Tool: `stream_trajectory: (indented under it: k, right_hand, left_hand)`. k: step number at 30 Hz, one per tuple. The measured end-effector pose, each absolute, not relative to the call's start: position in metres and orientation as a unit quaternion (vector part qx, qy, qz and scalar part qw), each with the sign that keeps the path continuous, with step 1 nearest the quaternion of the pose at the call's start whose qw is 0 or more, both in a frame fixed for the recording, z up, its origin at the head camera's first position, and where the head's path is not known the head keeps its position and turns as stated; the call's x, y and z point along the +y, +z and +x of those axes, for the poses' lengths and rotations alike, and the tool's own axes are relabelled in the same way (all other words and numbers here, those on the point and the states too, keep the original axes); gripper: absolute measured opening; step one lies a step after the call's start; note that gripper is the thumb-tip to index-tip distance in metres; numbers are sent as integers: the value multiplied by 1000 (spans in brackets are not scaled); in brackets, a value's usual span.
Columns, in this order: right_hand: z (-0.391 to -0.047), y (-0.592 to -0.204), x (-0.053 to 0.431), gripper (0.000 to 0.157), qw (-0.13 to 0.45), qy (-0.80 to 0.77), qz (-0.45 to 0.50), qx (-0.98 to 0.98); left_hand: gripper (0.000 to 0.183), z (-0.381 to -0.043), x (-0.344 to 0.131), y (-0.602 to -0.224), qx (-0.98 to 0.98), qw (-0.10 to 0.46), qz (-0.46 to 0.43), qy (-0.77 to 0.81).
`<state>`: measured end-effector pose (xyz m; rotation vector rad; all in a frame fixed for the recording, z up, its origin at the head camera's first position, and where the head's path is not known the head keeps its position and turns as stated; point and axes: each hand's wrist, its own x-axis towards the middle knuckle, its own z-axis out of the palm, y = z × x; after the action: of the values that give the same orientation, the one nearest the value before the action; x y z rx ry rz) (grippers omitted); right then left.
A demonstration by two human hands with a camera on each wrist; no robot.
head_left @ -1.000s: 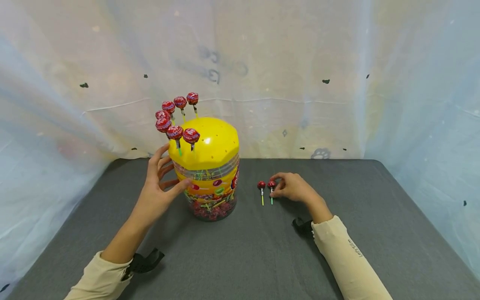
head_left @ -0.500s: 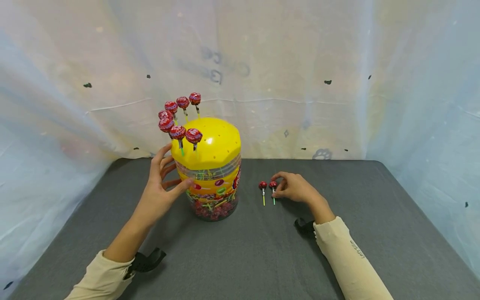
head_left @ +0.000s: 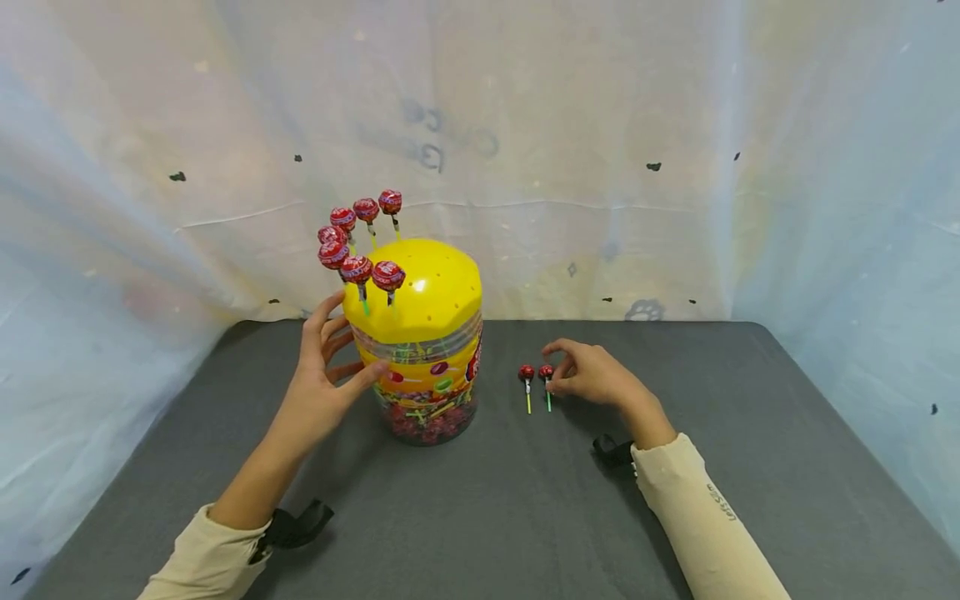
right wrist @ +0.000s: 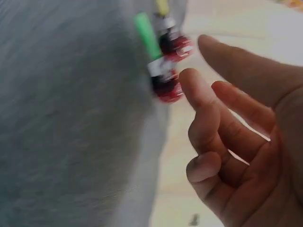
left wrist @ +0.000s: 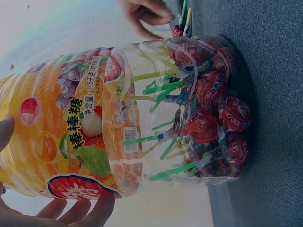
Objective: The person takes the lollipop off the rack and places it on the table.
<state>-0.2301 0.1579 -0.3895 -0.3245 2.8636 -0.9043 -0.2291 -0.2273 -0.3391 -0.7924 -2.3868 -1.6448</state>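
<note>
A large candy jar (head_left: 420,375) with a yellow lid (head_left: 442,292) stands left of centre. My left hand (head_left: 318,396) holds its left side, thumb in front and fingers behind. Several red-wrapped lollipops (head_left: 388,276) stick up from the lid along its left edge. More lollipops (left wrist: 203,125) show through the clear bottom of the jar in the left wrist view. On the table to the right lie a green-stick lollipop (head_left: 547,372) and a yellow-stick lollipop (head_left: 527,372). My right hand (head_left: 596,375) is just beside the green-stick one, thumb and index finger spread apart, nothing between them.
A dark grey cloth (head_left: 480,517) covers the table. Behind and at both sides hangs a pale plastic sheet (head_left: 525,125). Small holes dot the lid. Black straps (head_left: 300,525) hang at both wrists.
The right thumb and index finger have parted a little more beside the green-stick lollipop, and that hand has risen slightly. The left hand keeps its hold on the jar; both lollipops stay put.
</note>
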Motion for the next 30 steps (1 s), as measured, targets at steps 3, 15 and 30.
stream_trajectory:
  k: [3,15,30]
  right_hand:
    - [-226,-379,152,54,39,-318,-137,937]
    - [-193,-322,114,51,-24,-415,-236,879]
    - [-176,-304,99,68,-29,-419,-257,870]
  left_hand:
    - [94,-227,-226,-338,-793,71,-258,-546]
    - [93,-214,-212,-335,-796,83,-240,-549]
    - [87,-227,-223,-326,-789,46,-244,-562]
